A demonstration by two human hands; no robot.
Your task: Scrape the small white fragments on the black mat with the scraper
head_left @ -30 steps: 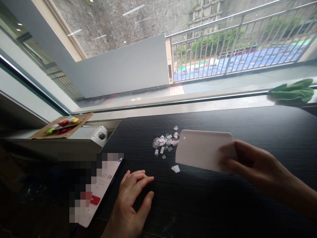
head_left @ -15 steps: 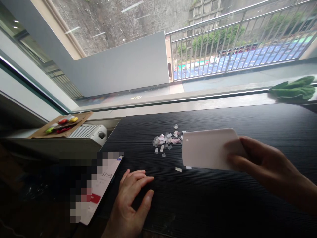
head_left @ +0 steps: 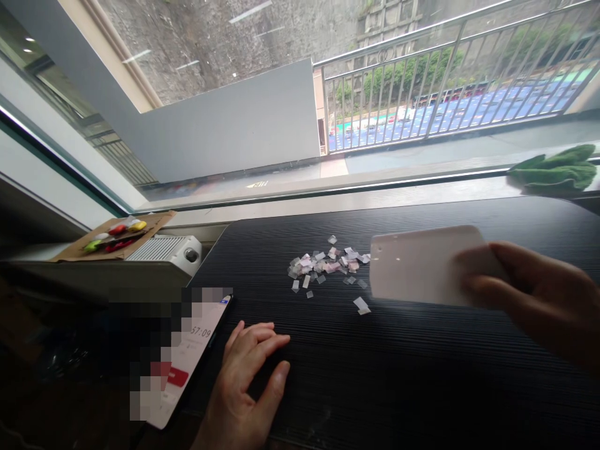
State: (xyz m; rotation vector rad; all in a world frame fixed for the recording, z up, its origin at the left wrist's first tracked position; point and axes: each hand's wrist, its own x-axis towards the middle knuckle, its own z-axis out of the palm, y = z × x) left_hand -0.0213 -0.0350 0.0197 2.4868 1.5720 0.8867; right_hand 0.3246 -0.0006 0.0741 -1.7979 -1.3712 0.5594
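Observation:
My right hand (head_left: 529, 287) grips a flat white plastic scraper (head_left: 417, 265), pinching its right end between thumb and fingers. Small holes or spots show near the scraper's left edge, which is held close to a heap of small clear and whitish plastic scraps (head_left: 323, 265). Two pale scraps (head_left: 361, 305) lie apart, below the heap. Resting on the table's near part is my left hand (head_left: 253, 375), its fingers spread and nothing in it.
The black wood-grain table (head_left: 328, 369) ends at a window. A phone (head_left: 187, 362) showing a timer lies left of my left hand. Beyond it, cardboard (head_left: 112, 234) with colourful items sits by a white radiator (head_left: 169, 253). A green cloth-like bundle (head_left: 555, 169) lies at the back right.
My right hand has moved the scraper to the right and slightly away from me, baring scraps that it had covered. My left hand stays in place.

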